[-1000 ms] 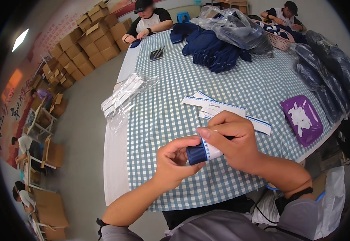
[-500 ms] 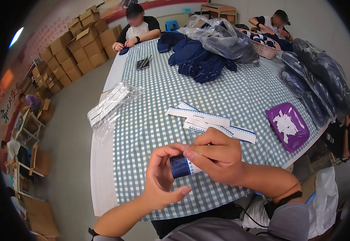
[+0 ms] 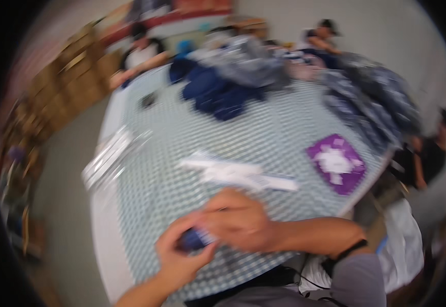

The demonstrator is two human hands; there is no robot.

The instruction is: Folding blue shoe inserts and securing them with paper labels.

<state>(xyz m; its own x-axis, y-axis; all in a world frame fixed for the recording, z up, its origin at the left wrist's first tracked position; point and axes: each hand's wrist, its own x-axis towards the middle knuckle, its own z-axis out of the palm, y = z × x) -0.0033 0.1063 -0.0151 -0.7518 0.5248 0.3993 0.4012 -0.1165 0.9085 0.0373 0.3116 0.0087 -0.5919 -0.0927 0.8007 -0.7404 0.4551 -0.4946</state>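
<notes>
A small dark-blue item (image 3: 192,238) sat between the two hands, low over the near edge of the checked table (image 3: 264,138); motion blur hid its exact shape. Just beyond the hands lay a few long white strips (image 3: 238,173), side by side and slightly fanned. To the right of them, well apart, a flat purple packet (image 3: 335,163) rested near the table's right edge. On the left edge lay a bundle of clear plastic bags (image 3: 111,157). Farther back, a heap of dark-blue clothes (image 3: 218,94) and grey bagged garments (image 3: 243,64) covered the far half of the table, and more bagged garments (image 3: 376,97) ran along the right side. Nothing stood between the hands and the item.

The left hand (image 3: 179,256) came up from below with fingers curled about the item's lower side, gripping it. The right hand (image 3: 238,220) lay over the top of it, fingers bent down and closed on its upper end. A dark band (image 3: 348,250) circled the right wrist. Other people sat at the far end and at the right of the table, too blurred to tell more.
</notes>
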